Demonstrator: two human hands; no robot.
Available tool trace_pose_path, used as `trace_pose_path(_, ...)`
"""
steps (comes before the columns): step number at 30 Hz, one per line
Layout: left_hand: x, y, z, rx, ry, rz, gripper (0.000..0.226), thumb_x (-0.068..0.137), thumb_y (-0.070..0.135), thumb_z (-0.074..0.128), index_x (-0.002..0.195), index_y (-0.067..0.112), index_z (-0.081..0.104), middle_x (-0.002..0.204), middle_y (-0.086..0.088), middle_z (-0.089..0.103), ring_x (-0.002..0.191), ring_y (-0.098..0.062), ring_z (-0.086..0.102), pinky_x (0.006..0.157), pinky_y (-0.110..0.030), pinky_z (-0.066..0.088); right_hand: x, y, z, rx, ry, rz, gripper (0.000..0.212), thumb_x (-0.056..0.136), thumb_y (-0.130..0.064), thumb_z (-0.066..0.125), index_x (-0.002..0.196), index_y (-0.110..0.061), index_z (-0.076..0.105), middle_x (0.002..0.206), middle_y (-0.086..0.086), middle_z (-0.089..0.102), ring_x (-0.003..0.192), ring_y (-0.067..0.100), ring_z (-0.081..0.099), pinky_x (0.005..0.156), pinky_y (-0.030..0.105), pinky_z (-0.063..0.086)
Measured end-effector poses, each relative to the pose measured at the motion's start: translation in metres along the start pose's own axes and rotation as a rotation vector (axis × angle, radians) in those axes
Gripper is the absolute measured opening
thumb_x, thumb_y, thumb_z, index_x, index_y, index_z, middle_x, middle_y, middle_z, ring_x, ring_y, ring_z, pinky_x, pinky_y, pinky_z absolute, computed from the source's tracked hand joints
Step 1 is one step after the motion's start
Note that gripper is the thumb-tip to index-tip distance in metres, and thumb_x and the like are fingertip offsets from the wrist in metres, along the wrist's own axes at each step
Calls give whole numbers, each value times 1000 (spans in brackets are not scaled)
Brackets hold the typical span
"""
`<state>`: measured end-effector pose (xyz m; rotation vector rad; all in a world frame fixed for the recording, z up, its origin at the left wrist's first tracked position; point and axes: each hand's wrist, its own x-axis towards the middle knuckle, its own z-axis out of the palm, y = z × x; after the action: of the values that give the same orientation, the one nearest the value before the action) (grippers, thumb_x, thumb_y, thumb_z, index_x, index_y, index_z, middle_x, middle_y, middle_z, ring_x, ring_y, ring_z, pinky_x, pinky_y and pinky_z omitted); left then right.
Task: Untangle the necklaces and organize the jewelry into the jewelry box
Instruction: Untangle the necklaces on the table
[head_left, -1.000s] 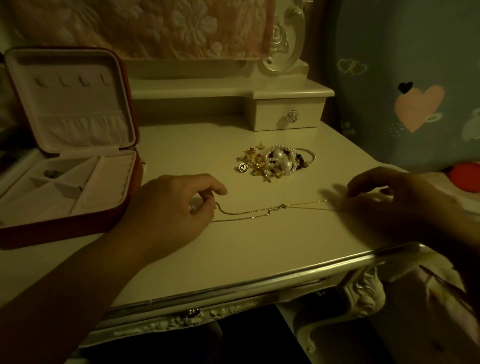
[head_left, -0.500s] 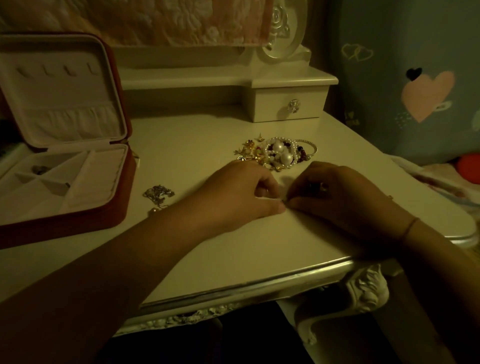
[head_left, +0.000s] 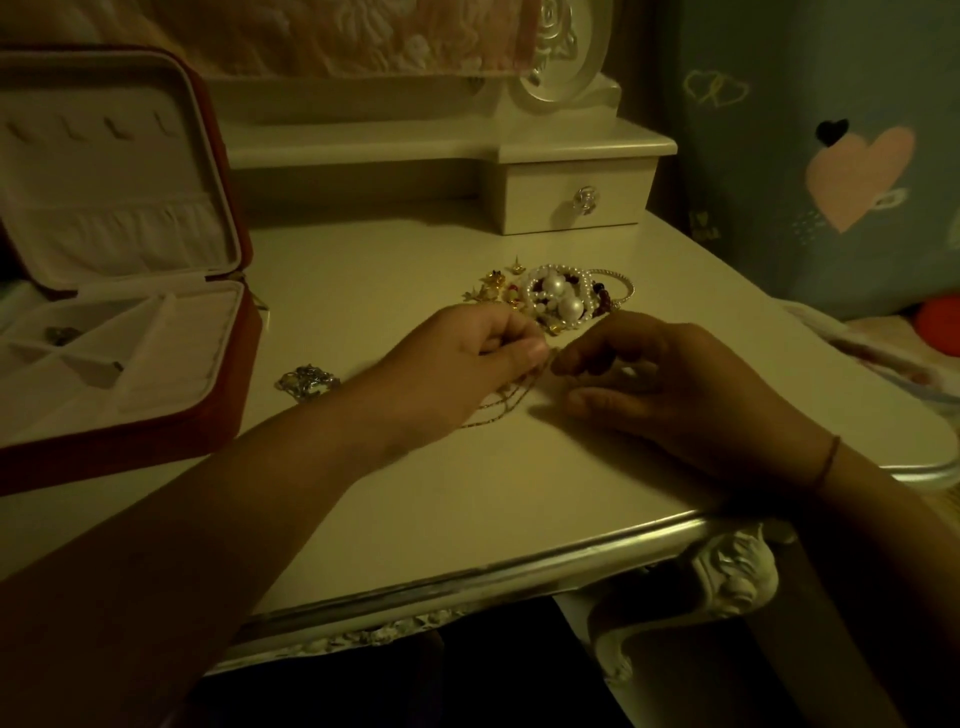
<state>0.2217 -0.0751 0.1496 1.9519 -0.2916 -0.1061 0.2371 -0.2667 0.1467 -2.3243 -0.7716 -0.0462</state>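
Dimly lit in yellow, a white carved bench (head_left: 467, 493) is seen from above. An open jewelry box (head_left: 130, 447), red outside and pale inside, stands at its left edge. A small dark piece (head_left: 62, 335) lies in one rear compartment, too dim to be identified.

A thin gold necklace (head_left: 501, 405) is pinched between thumb and fingers of the left hand (head_left: 467, 358), and its strands hang doubled onto the bench. The right hand (head_left: 675, 384) is held just beside it with fingers curled. Whether the chain is gripped by it cannot be told.

A second ago the chain was stretched straight between hands held well apart. It has now been gathered into loops and the hands brought together. The chain is judged free of knots and ready for the box.

A silver tangle (head_left: 309, 379) and a pile of pearls and gold pieces (head_left: 556, 301) are left on the bench.
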Motion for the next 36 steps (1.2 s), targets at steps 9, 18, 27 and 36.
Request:
trace_pose_path(9, -1, 4, -3, -241, -83, 12, 7, 93, 8, 53, 93, 12, 59, 68, 5, 66, 63, -4, 61, 61, -18, 51, 0, -9, 8, 339, 97, 17, 7, 81, -18, 65, 87, -16, 68, 83, -2, 71, 76, 5, 67, 72, 15, 51)
trace_pose_path(18, -1, 5, -4, -300, -84, 53, 12, 95, 10, 50, 99, 19, 55, 72, 5, 67, 70, -8, 63, 65, -22, 45, -1, -10, 9, 606, 19, 18, 34, 71, -16, 65, 101, -2, 55, 90, 15, 71, 86, 23, 70, 82, 28, 55)
trace_pose_path(27, -1, 4, -6, -320, -63, 120, 18, 97, 1, 43, 100, 14, 55, 74, 1, 63, 73, -13, 62, 72, -22, 50, -2, -10, 8, 659, 36, 51, 23, 77, -22, 58, 94, -7, 62, 72, 9, 61, 63, 14, 56, 61, 22, 46)
trace_pose_path(36, -2, 6, -6, -372, -48, 66, 22, 98, 2, 40, 97, 17, 56, 70, 4, 56, 53, -5, 43, 50, -20, 33, -3, -7, 11, 578, 117, 42, 18, 72, -39, 67, 83, -25, 72, 85, 38, 58, 58, 43, 46, 60, 37, 35)
